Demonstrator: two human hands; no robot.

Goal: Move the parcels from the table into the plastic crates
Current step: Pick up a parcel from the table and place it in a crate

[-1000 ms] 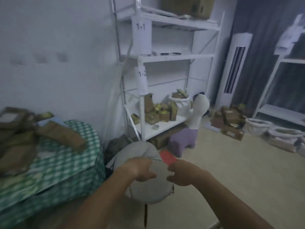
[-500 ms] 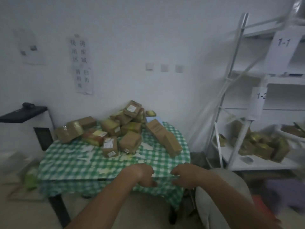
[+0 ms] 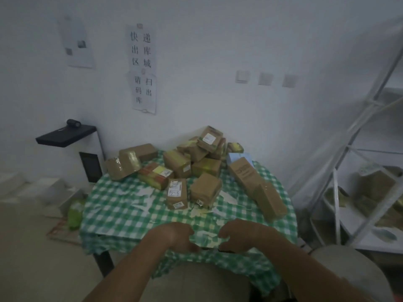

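Several brown taped parcels (image 3: pixel 205 190) lie heaped on a table with a green checked cloth (image 3: pixel 122 214), mostly toward its far side. One long parcel (image 3: pixel 257 188) lies along the right side. My left hand (image 3: pixel 174 236) and my right hand (image 3: pixel 242 234) hover side by side over the table's near edge. Their fingers are loosely curled, and I see nothing in them. Neither hand touches a parcel. No plastic crate is in view.
A white metal shelf rack (image 3: pixel 349 192) with more parcels stands at the right. A black wall shelf (image 3: pixel 65 136) is at the left, with clutter and a green bottle (image 3: pixel 75 214) on the floor below. A grey round seat (image 3: pixel 349 271) sits at the lower right.
My view swung left from the shelf rack and floor to the parcel table, then drew closer to it. Both hands kept their side-by-side pose and now hover over the table's near edge.
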